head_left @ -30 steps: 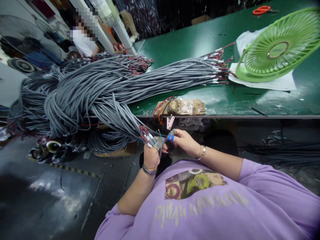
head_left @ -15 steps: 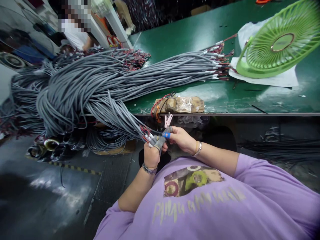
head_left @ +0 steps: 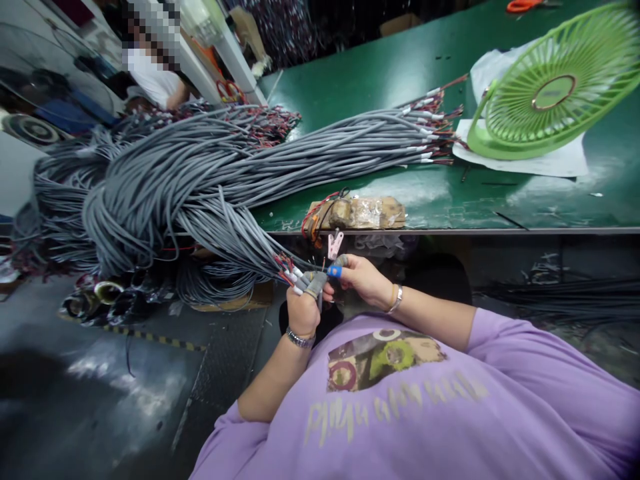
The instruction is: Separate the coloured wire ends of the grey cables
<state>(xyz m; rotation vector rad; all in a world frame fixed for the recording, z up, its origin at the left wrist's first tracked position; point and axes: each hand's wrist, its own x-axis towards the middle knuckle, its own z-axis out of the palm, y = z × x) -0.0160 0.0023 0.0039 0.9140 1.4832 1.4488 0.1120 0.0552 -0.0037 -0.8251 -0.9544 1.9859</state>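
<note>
Grey cables (head_left: pixel 235 233) hang over the table edge, and their ends with red and dark wires (head_left: pixel 286 268) reach my left hand (head_left: pixel 306 303). That hand, with grey covers on some fingers, is closed round the cable ends. My right hand (head_left: pixel 361 277), with blue tape on a finger, is pinched close to the left fingertips; what lies between its fingers is too small to make out. Just above the right fingers a pink clip (head_left: pixel 335 245) hangs at the table edge, below a taped wooden block (head_left: pixel 367 212) with red and black wires.
More grey cables (head_left: pixel 325 153) lie across the green table (head_left: pixel 350 87). A green fan (head_left: pixel 555 93) stands on papers at the right. Orange-handled scissors (head_left: pixel 523 5) lie at the far edge. A person (head_left: pixel 155 77) is at the upper left.
The view has shifted slightly. My right fingers have moved a little apart from my left fingers, and thin wire ends now show above my left hand.
</note>
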